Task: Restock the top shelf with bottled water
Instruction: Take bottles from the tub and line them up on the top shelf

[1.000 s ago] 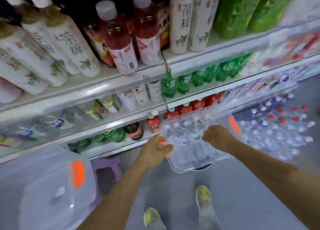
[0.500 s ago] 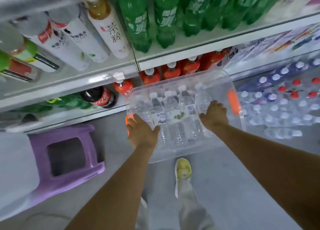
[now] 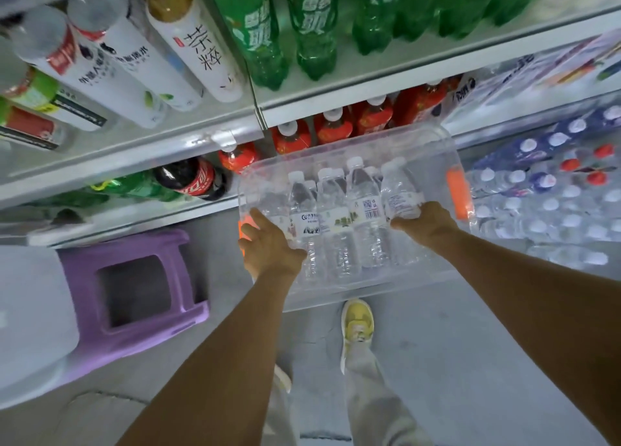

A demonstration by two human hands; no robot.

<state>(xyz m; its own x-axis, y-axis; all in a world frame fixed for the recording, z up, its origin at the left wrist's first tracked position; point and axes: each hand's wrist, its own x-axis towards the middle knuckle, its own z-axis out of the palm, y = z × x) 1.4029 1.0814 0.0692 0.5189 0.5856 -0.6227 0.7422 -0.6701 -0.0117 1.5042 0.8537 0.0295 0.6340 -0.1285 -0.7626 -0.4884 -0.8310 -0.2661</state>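
while both arms reach forward, the left hand (image 3: 268, 244) grips the clear bin's (image 3: 437, 149) 9 o'clock rim, fingers curled; the right hand (image 3: 425, 222) grips its 3 o'clock side; water bottles (image 3: 336, 217) lie inside, above the floor (image 3: 470, 344); a purple stool (image 3: 134, 287) stands at 9 o'clock.

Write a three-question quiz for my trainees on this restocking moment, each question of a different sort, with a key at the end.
1. True or false: the clear bin holding the water bottles rests on the purple stool.
2. Multiple choice: what colour are the bin's latches? A blue, B orange, C green.
3. Short answer: what does each of the hands grip, the left hand and the right hand?

Key
1. False; it is held above the floor, to the right of the stool.
2. B.
3. The near rim of the bin, one hand toward each end.
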